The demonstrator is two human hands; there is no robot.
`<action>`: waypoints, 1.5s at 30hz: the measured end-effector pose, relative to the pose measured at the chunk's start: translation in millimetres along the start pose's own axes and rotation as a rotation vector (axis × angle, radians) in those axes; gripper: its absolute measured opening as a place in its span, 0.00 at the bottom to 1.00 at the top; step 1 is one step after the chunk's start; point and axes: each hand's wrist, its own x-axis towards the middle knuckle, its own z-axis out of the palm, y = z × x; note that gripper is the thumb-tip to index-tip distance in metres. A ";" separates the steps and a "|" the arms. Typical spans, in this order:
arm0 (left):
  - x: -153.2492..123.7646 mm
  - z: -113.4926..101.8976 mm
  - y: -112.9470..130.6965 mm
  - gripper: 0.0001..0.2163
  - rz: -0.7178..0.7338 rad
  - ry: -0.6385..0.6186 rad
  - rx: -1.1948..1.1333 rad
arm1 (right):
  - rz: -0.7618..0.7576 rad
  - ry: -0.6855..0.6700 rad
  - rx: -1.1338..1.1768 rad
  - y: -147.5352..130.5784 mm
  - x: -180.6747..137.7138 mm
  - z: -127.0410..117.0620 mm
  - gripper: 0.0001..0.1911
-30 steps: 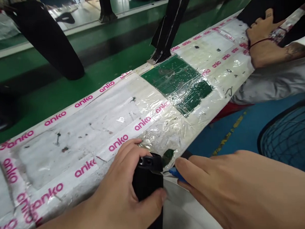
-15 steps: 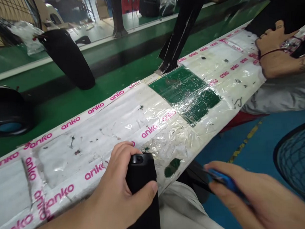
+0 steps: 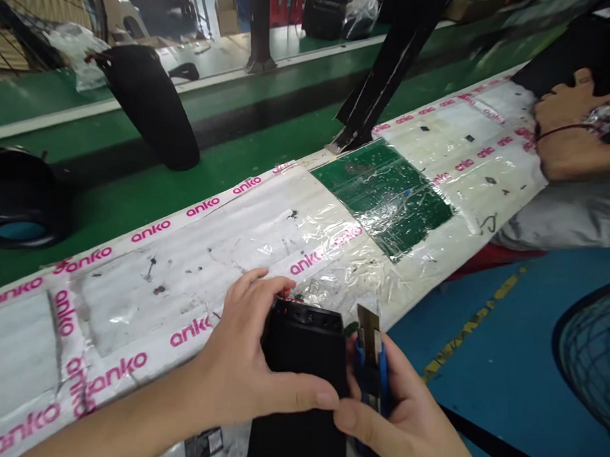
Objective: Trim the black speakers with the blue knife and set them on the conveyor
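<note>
My left hand (image 3: 244, 370) is closed around the top of a tall black plastic part (image 3: 302, 368) at the near edge of the taped bench (image 3: 196, 259). The thumb lies across the part's front and the fingers curl over its top end. My right hand (image 3: 396, 418) sits just right of it, palm up, and holds a blue-handled utility knife (image 3: 370, 363) with its metal blade pointing up. The right thumb presses against the lower front of the black part, touching my left thumb.
The bench is wrapped in white sheet, clear film and pink "anko" tape, with a green patch (image 3: 384, 196). Another person's hand (image 3: 572, 129) rests at its far right. A black fender-like part (image 3: 150, 104) and a black wheel (image 3: 16, 198) stand on the green belt beyond.
My right hand swung out to the right with the knife, then came back beside the black part with the blade now upright. The left hand kept its grip while the part turned.
</note>
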 end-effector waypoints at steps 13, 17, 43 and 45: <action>-0.9 2.0 10.6 0.49 0.094 -0.154 -0.382 | -0.066 -0.119 0.100 23.7 3.5 -6.7 0.39; -15.7 6.2 34.0 0.35 0.016 0.079 -0.142 | 0.032 -0.142 0.196 18.6 5.8 11.1 0.37; -2.5 -4.9 35.9 0.31 -0.150 -0.176 -0.038 | -1.141 -0.108 -1.500 -33.0 11.3 -25.5 0.17; -1.8 -5.3 36.8 0.30 -0.147 -0.182 -0.030 | -1.122 -0.127 -1.504 -33.5 12.2 -25.4 0.16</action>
